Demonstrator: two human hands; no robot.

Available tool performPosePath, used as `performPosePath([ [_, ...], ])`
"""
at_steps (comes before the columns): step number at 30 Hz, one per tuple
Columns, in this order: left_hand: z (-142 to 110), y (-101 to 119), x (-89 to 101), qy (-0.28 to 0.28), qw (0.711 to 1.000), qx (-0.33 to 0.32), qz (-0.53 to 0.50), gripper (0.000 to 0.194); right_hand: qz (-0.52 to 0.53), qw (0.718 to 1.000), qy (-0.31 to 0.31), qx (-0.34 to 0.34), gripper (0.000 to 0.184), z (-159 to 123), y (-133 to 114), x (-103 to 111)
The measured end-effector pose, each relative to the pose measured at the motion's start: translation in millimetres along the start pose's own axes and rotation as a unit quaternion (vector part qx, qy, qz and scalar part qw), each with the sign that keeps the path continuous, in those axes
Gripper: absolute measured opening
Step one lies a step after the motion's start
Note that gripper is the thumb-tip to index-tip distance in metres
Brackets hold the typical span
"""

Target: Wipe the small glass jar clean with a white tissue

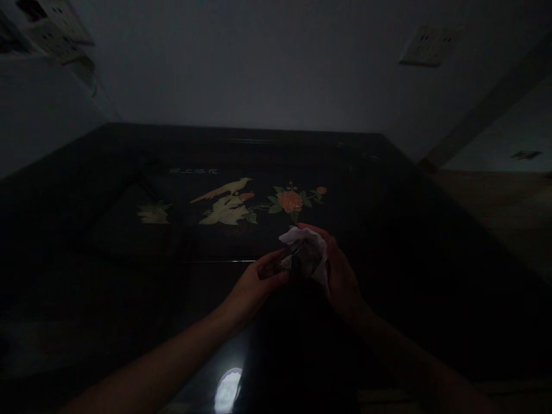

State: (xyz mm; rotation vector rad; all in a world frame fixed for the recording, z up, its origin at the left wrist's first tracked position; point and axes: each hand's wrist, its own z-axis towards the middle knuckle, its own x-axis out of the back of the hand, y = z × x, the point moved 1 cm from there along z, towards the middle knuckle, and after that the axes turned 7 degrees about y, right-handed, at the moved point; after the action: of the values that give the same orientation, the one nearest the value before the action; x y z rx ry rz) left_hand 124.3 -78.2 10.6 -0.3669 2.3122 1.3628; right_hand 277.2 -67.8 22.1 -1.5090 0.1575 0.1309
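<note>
"What does the room show?"

"A dim interior: a dark, glossy tabletop (129,322) spreads beneath a pale wall (241,75), with one bank of sockets (58,34) at the far left and another socket plate (425,46) at the right."

"And the surface itself?"

"Decorated. A pale bird (230,187) perches over a cream rock motif (226,211), an orange blossom (290,201) opens among green leaves beside it, and a line of light characters (194,171) runs above, to the left. A smaller pale motif (154,213) sits further left. Near the bottom, a bright glare (228,391) shines on the black finish."

"Where is the person working?"

"Just on the near side of the blossom. A crumpled white sheet (321,261), cloth or paper, bunches in the right hand (342,282), whose fingers wrap its outer side and grip it. The forearm slants in from the lower right."

"The other hand?"

"The left hand (254,282) reaches in from the lower left, palm turned inward, thumb below and fingers above, curving toward the sheet. A small pale patch (285,263) shows at its fingertips, against something dark. Shadow hides whether those fingers close on anything; I cannot tell."

"Do the hands meet?"

"They face each other closely, the sheet between them. Whether either rests on the tabletop, the gloom conceals."
</note>
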Motion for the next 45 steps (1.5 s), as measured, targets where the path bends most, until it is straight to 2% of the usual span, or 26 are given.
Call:
performPosePath([
  [2,-0.5,0.2,-0.2,-0.001,1.000,0.000,-0.001,0.066,-0.096,0.991,-0.030,0.090,0.044,-3.9,-5.9,1.8],
  [3,-0.6,0.1,-0.1,0.000,1.000,-0.002,0.000,0.067,-0.148,0.977,-0.047,0.146,0.042,-5.4,-8.3,2.3],
  [5,-0.3,-0.5,0.2,0.003,1.000,-0.009,0.011,0.067,-0.249,0.927,-0.089,0.266,0.041,-7.2,-11.7,2.2],
  [7,0.7,-1.6,0.9,0.013,0.999,-0.014,0.029,0.065,-0.329,0.862,-0.124,0.365,0.044,-7.8,-12.9,0.8],
  [9,2.0,-2.8,1.9,0.020,0.999,-0.016,0.039,0.063,-0.380,0.816,-0.133,0.416,0.048,-7.4,-13.0,-0.8],
  [10,2.6,-3.4,2.3,0.019,0.999,-0.017,0.040,0.062,-0.392,0.807,-0.129,0.422,0.049,-7.1,-13.1,-1.3],
  [12,3.2,-4.0,2.7,0.007,0.999,-0.020,0.032,0.062,-0.392,0.823,-0.118,0.395,0.047,-6.2,-13.7,-1.5],
  [14,2.9,-3.8,2.5,-0.005,1.000,-0.022,0.020,0.061,-0.361,0.864,-0.105,0.333,0.042,-4.9,-14.4,-0.7],
  [17,1.3,-2.4,1.5,-0.001,1.000,-0.012,0.004,0.061,-0.273,0.938,-0.072,0.203,0.036,-1.3,-12.9,0.9],
  [19,0.2,-1.2,0.8,0.008,1.000,-0.004,-0.001,0.062,-0.200,0.972,-0.044,0.112,0.034,1.9,-8.5,1.5],
  [22,-0.5,-0.1,0.2,0.009,1.000,0.001,-0.002,0.064,-0.093,0.995,-0.019,0.007,0.038,6.2,1.2,1.1],
  [24,-0.6,0.0,0.3,0.009,1.000,0.003,-0.003,0.064,-0.054,0.998,-0.015,-0.023,0.041,6.9,5.7,0.5],
  [27,-0.5,-0.6,1.0,0.006,1.000,0.000,-0.009,0.063,-0.094,0.995,-0.014,0.014,0.040,3.9,4.1,0.5],
  [29,0.2,-1.6,1.6,-0.001,1.000,-0.002,-0.012,0.063,-0.171,0.980,-0.031,0.101,0.038,0.2,-1.7,0.7],
  [31,1.6,-2.9,2.5,-0.002,1.000,-0.008,-0.009,0.062,-0.263,0.937,-0.068,0.220,0.039,-3.5,-7.6,0.2],
  [33,3.4,-4.0,3.1,0.006,1.000,-0.017,0.007,0.059,-0.351,0.873,-0.105,0.322,0.044,-6.0,-11.0,-0.9],
  [35,4.9,-4.6,3.2,0.012,0.999,-0.025,0.023,0.054,-0.419,0.815,-0.125,0.381,0.047,-6.5,-11.4,-1.9],
  [37,5.2,-4.3,2.6,0.012,0.999,-0.027,0.031,0.050,-0.448,0.787,-0.132,0.404,0.049,-5.9,-10.7,-2.1],
  [38,4.8,-3.9,2.2,0.012,0.999,-0.027,0.031,0.049,-0.447,0.787,-0.132,0.404,0.049,-5.4,-10.3,-1.7],
  [40,3.2,-2.6,1.5,0.008,0.999,-0.023,0.024,0.051,-0.424,0.813,-0.127,0.377,0.047,-4.3,-9.8,-0.2],
  [45,-0.9,-0.4,1.3,-0.001,1.000,-0.010,-0.001,0.060,-0.288,0.930,-0.067,0.217,0.037,-1.3,-9.1,2.3],
])
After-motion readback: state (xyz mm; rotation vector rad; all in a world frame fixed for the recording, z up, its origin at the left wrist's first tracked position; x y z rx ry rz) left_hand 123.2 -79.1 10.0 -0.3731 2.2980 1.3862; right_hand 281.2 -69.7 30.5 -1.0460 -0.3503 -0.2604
